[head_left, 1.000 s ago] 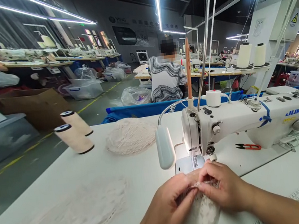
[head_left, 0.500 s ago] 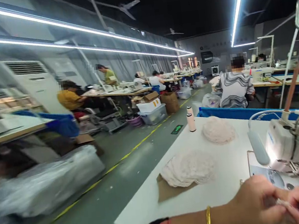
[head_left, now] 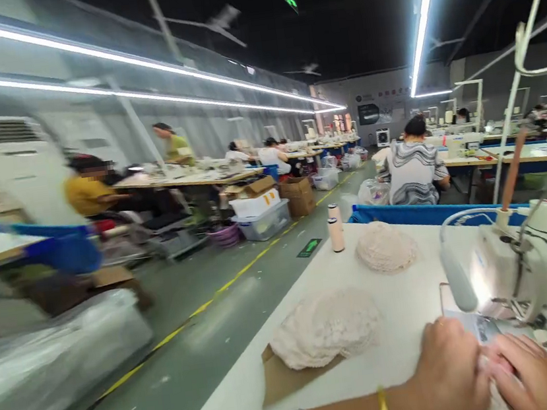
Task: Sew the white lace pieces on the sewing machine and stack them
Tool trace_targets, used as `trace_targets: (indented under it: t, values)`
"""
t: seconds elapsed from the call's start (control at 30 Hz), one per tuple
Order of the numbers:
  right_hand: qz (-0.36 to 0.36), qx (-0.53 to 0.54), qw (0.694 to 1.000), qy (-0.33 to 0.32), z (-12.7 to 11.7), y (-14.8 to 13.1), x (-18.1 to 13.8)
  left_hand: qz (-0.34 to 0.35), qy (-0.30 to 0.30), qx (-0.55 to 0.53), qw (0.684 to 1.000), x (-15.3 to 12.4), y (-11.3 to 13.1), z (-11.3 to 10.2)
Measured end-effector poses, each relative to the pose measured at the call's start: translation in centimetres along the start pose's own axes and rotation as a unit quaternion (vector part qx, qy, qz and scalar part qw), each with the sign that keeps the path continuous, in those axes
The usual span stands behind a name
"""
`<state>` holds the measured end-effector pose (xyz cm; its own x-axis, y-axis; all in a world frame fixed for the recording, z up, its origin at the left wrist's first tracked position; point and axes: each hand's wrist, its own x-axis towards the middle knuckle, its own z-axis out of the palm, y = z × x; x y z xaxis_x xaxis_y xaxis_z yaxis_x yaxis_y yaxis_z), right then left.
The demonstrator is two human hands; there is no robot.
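Observation:
My left hand (head_left: 450,366), with a gold bracelet on its wrist, is closed on a small piece of pale fabric (head_left: 489,383). My right hand (head_left: 535,369) pinches the same fabric, its fingers close to the left ones. Most of the piece is hidden by the hands. Just beyond them stands a white sewing machine (head_left: 516,275) with its lamp lit. Left of the hands, a stack of cream lacy fabric pieces (head_left: 326,328) lies on brown cardboard (head_left: 287,376). A second cream stack (head_left: 386,248) sits farther back on the white table (head_left: 227,397).
Two thread cones (head_left: 336,234) stand near the table's left edge. A blue cloth bin (head_left: 404,210) runs along the far edge. Beyond it a co-worker in a patterned shirt (head_left: 413,171) sits facing away. An aisle with a yellow line (head_left: 201,308) passes on the left.
The view has turned slightly right, so the room and table appear shifted left. Both hands still hold the fabric, and more of my right hand shows beside the left.

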<state>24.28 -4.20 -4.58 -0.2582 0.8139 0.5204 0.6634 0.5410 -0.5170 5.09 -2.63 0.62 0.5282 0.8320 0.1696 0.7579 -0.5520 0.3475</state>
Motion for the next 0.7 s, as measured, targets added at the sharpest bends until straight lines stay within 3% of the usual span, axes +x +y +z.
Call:
trace_targets:
  t: [0.1, 0.2, 0.27, 0.33, 0.53, 0.7]
  values:
    - [0.054, -0.072, 0.996, -0.026, -1.5, -2.2, 1.4, 0.034, 0.052, -0.037, 0.997, -1.0, -0.4, -1.2]
    - [0.098, -0.083, 0.989, -0.068, -2.5, -3.5, 2.6, 0.130, 0.057, -0.071, 0.987, -0.8, -1.9, -1.4]
    - [0.112, -0.066, 0.988, -0.078, -3.0, -3.9, 2.7, 0.214, 0.116, -0.036, 0.969, -0.5, -2.5, -1.1]
    - [0.095, -0.049, 0.991, -0.081, -3.6, -3.9, 2.3, 0.249, 0.162, -0.011, 0.955, -0.5, -2.6, -1.0]
    - [-0.031, -0.069, 0.994, -0.075, -4.3, -3.1, 1.3, 0.240, 0.154, 0.035, 0.958, -0.8, -1.9, -1.7]
    - [-0.070, -0.115, 0.987, -0.086, -4.2, -2.8, 1.5, 0.244, 0.154, 0.023, 0.957, -1.1, -2.0, -1.7]
